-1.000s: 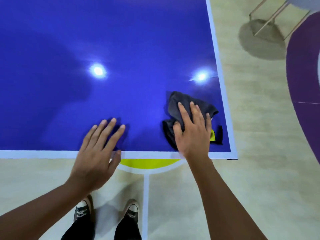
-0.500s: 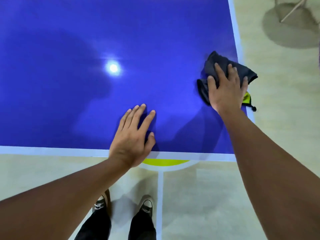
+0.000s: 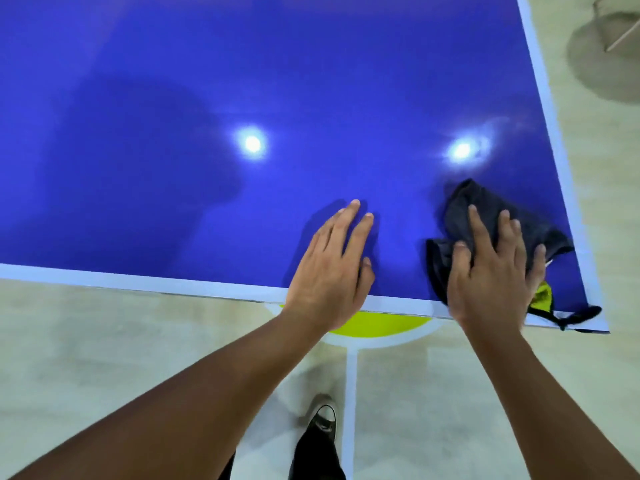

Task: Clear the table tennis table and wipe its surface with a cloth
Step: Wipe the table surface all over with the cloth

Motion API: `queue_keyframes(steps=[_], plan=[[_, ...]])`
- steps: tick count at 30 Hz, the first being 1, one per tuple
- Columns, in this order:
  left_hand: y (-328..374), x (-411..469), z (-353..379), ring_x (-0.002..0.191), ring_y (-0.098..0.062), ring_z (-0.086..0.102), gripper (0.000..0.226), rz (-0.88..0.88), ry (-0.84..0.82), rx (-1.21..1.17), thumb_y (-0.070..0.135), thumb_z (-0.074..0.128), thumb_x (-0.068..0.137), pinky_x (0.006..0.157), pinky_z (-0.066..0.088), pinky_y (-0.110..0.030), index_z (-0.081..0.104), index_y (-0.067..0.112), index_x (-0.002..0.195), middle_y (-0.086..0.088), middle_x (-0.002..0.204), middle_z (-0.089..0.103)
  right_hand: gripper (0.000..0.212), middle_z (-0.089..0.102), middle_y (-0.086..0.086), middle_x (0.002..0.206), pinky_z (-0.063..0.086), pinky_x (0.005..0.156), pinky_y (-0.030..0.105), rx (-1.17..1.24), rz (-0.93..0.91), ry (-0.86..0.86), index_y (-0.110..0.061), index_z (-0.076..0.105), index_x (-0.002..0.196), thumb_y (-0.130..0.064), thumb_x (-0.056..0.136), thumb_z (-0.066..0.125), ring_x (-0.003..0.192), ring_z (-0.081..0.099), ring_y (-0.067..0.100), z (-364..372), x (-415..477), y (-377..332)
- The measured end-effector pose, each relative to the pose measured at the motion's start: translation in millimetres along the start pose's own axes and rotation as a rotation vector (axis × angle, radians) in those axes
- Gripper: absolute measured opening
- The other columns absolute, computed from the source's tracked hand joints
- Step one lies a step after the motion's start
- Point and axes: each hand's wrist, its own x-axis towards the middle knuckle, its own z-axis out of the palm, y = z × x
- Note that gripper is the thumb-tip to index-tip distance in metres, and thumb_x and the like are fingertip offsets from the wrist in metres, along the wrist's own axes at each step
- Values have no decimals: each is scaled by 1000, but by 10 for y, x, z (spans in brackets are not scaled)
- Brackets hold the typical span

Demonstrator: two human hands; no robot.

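Head view: the glossy blue table tennis counter (image 3: 173,98) with its white border line fills the left and middle, bare apart from two lamp reflections (image 3: 252,143). It looks hard, smooth and slick to us.

Our left hand (image 3: 329,271) lies flat near the close edge, fingers straight, holding nothing; we judge it a brace.

Just beside it, our right hand (image 3: 491,278) presses with spread, straight fingers on the dark grey crumpled cloth (image 3: 460,202), which sits at the near right corner. The cloth is soft, light and limp, so it should bunch or slide under a loose palm. We would keep flat pressure on its middle rather than pinch an edge.

A yellow-green patch (image 3: 542,294) and a black cord (image 3: 578,315) trail from it across the white line at the edge, and the cord may drag or catch there.

Nothing on the counter blocks a stroke. Below lie a yellow-green floor marking (image 3: 377,323) and a black canvas shoe (image 3: 322,424). A metal chair frame (image 3: 620,32) stands well apart on the right.
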Motion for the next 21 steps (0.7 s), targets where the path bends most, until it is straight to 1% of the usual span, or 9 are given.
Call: queue_keyframes(steps=[2,4,6,8,10,12,17,19,21], plan=[[-107,-160,-29,148,-31,32,56,39,21,-63,14,43,98,117,33,-44,36,3,152,-18,161,29,58,26,7,168,2,127,52,-8,31,4,-38,33,157,-44,100,29,156,19,22,10,19,-41],[-294,-393,-92,150,-30,28,57,45,30,-67,12,45,98,118,33,-45,35,2,153,-18,162,28,58,24,7,168,1,127,54,-6,77,4,-38,32,158,-45,100,28,156,17,22,12,11,-123],[-573,-647,-210,152,-29,25,57,-24,64,-25,13,46,97,119,30,-47,35,5,153,-16,163,27,58,21,10,169,1,126,58,30,150,8,-37,32,158,-45,101,26,157,14,23,43,3,-399],[-898,-861,-354,152,-28,25,59,-173,130,38,15,46,95,121,27,-48,36,8,153,-13,163,27,57,20,14,169,2,125,60,52,165,9,-34,33,159,-43,102,28,157,14,27,129,-38,-843],[-1200,-1058,-477,152,-27,25,57,-331,184,82,17,43,97,122,24,-49,36,8,153,-13,163,27,56,21,15,168,2,125,59,31,78,-5,-31,33,159,-41,104,31,157,15,29,241,-156,-1398],[-1483,-1248,-582,151,-29,27,54,-418,209,108,20,39,101,122,23,-50,35,7,153,-14,163,26,56,21,14,169,2,125,57,18,-51,-36,-32,32,160,-41,105,32,157,15,28,370,-330,-1992],[-2089,-1573,-881,150,-34,26,55,-395,184,217,26,36,104,122,21,-52,30,10,156,-15,163,23,59,21,13,169,1,125,56,81,-340,-94,-34,34,159,-46,101,35,157,14,27,672,-828,-3253],[-2322,-1664,-992,151,-35,22,57,-429,178,216,29,33,104,123,20,-52,26,11,157,-15,165,19,57,24,14,168,3,125,57,132,-426,-121,-34,37,158,-47,102,37,157,16,27,736,-993,-3590],[-2502,-1733,-1066,153,-34,17,59,-468,150,193,33,29,104,124,17,-52,21,12,159,-13,167,15,56,27,12,167,4,125,57,131,-497,-148,-34,38,157,-45,102,38,157,17,26,767,-1090,-3746]])
